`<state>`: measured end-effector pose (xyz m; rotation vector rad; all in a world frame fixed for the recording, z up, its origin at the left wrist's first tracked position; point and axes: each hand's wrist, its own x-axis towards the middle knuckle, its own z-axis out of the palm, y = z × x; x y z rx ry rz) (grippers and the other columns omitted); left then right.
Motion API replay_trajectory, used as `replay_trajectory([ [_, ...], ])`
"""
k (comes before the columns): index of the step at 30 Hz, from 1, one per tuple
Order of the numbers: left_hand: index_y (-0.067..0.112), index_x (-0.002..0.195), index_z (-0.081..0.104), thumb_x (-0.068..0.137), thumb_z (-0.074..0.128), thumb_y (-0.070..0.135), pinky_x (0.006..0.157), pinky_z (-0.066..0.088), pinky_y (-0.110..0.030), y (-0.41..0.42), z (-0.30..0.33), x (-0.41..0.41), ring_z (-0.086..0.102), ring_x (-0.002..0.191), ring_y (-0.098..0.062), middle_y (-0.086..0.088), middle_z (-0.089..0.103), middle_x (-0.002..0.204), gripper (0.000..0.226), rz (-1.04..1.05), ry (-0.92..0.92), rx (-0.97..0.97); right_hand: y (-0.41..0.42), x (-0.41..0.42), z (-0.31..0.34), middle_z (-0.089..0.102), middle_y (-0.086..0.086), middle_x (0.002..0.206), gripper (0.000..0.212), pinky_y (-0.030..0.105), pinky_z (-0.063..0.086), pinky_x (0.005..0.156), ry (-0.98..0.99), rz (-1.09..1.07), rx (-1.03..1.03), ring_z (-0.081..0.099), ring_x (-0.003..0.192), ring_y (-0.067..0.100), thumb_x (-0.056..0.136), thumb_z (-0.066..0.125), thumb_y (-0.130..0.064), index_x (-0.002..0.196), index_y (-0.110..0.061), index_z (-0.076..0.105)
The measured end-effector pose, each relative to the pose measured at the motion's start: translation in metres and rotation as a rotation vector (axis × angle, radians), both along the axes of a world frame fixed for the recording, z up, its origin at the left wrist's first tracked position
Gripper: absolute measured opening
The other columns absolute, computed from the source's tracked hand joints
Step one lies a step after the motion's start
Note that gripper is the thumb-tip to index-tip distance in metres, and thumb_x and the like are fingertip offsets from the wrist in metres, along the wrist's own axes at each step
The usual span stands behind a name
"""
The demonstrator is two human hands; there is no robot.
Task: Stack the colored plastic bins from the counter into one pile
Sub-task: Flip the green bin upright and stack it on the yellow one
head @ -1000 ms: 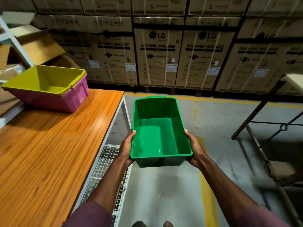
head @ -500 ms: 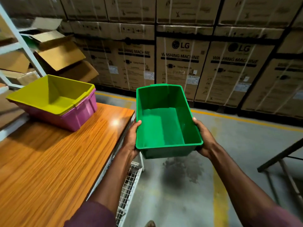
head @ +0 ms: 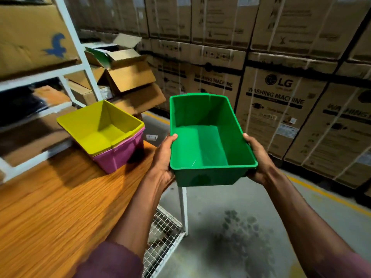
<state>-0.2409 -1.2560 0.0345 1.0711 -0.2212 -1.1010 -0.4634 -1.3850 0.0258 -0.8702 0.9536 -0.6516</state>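
A yellow plastic bin already sits nested in the magenta plastic bin on the wooden counter, while left hand and right hand grip the empty green plastic bin just right of them, not yet stacked.

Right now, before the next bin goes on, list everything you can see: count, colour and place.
green bin: one, green, empty, held in the air beyond the counter's end
yellow bin: one, yellow-green, nested in the purple bin
purple bin: one, purple, on the counter's far end
counter: one, orange wood top, white legs, left
wire shelf: one, white, under the counter
shelving rack: one, white, far left, holding cardboard
washing machine boxes: many, brown, stacked along the back
left hand: grips the green bin's left rim
right hand: grips its right rim
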Motion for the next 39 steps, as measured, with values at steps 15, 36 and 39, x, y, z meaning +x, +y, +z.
replay_trajectory([
  [15,0.013,0.1,0.07,0.099,0.053,0.029,0.061,0.062,-0.034,-0.005,0.075,0.053,0.073,0.064,-0.022,-0.009,0.077,0.079,0.024,0.364,-0.05,-0.076,-0.087,0.128,0.076,0.069,-0.002,0.071,0.048,0.032,0.041,0.073,-0.007,0.446,-0.082,0.063,0.065,0.019,0.095,0.051,-0.061,0.074,-0.023,0.071],
  [36,0.015,0.092,0.068,0.1,0.048,0.034,0.057,0.06,-0.031,0.044,0.131,0.205,0.073,0.059,-0.022,-0.007,0.076,0.071,0.029,0.698,-0.178,0.049,-0.078,0.37,0.115,0.075,0.004,0.081,0.049,0.051,0.04,0.093,0.024,0.855,-0.197,0.061,0.092,0.032,0.086,0.051,-0.066,0.075,-0.024,0.073],
  [39,0.016,0.089,0.068,0.1,0.049,0.033,0.054,0.058,-0.027,0.043,0.126,0.216,0.072,0.057,-0.021,-0.006,0.075,0.069,0.028,0.74,-0.162,0.064,-0.079,0.389,0.109,0.075,0.003,0.083,0.042,0.041,0.046,0.087,-0.022,0.872,-0.194,0.065,0.085,0.028,0.094,0.049,-0.059,0.087,-0.024,0.071],
])
